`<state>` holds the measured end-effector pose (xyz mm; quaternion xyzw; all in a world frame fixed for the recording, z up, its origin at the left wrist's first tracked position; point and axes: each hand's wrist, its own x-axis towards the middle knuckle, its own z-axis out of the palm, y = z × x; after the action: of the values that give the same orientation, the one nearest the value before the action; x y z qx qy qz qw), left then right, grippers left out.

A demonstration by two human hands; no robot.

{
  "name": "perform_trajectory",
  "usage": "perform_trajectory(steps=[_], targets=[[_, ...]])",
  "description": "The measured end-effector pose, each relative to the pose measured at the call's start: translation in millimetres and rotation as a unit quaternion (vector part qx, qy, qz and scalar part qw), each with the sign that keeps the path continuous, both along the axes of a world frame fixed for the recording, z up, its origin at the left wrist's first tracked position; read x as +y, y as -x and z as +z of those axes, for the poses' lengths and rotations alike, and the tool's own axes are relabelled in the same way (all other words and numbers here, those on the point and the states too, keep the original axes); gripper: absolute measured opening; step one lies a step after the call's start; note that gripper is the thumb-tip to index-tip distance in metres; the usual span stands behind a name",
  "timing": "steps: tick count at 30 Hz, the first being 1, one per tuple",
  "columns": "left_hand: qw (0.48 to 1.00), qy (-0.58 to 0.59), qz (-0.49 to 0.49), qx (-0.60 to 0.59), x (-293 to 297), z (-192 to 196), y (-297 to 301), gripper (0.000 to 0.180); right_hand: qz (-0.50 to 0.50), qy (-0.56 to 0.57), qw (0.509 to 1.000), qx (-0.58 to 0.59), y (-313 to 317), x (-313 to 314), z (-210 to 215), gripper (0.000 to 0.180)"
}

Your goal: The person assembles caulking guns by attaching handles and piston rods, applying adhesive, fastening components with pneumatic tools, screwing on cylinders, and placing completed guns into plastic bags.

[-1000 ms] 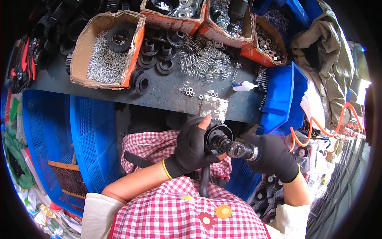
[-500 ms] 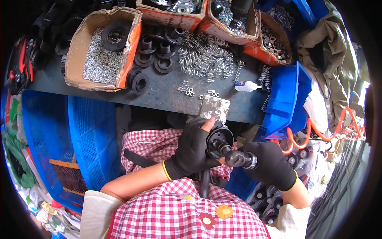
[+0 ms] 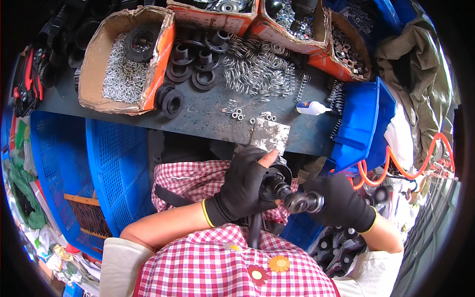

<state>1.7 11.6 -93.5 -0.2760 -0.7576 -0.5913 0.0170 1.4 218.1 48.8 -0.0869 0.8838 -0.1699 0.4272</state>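
Note:
My left hand (image 3: 242, 185), in a black fingerless glove, wraps around a round black part (image 3: 282, 171) with a hollow face, held above my lap just off the bench's front edge. My right hand (image 3: 344, 203), gloved the same way, closes on a black ratchet wrench (image 3: 298, 203) with a shiny collar. From the wrench head a socket reaches into the hollow of the round part. The fingers of my right hand and the wrench's handle are mostly hidden.
On the bench (image 3: 198, 126) lie several springs (image 3: 260, 72), black flanged rings (image 3: 172, 102) and a white bottle (image 3: 311, 108). A cardboard box of screws (image 3: 123, 74) stands left. Blue crates (image 3: 118, 168) fill the left side; an orange coiled hose (image 3: 425, 163) hangs right.
My right hand and the wrench have shifted a little to the right. The round part has turned, so less of its face shows. My left hand keeps its hold.

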Motion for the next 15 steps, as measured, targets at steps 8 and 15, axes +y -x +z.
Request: perform_trajectory(steps=[8, 15], targets=[[0.995, -0.090, 0.038, -0.010, 11, 2, -3, 0.058, -0.118, 0.048, 0.991, -0.027, -27, -10, -3, 0.039], [0.993, -0.082, 0.076, -0.023, 15, -3, -10, 0.049, -0.371, 0.195, 0.900, -0.119, -44, -43, 3, 0.025]])
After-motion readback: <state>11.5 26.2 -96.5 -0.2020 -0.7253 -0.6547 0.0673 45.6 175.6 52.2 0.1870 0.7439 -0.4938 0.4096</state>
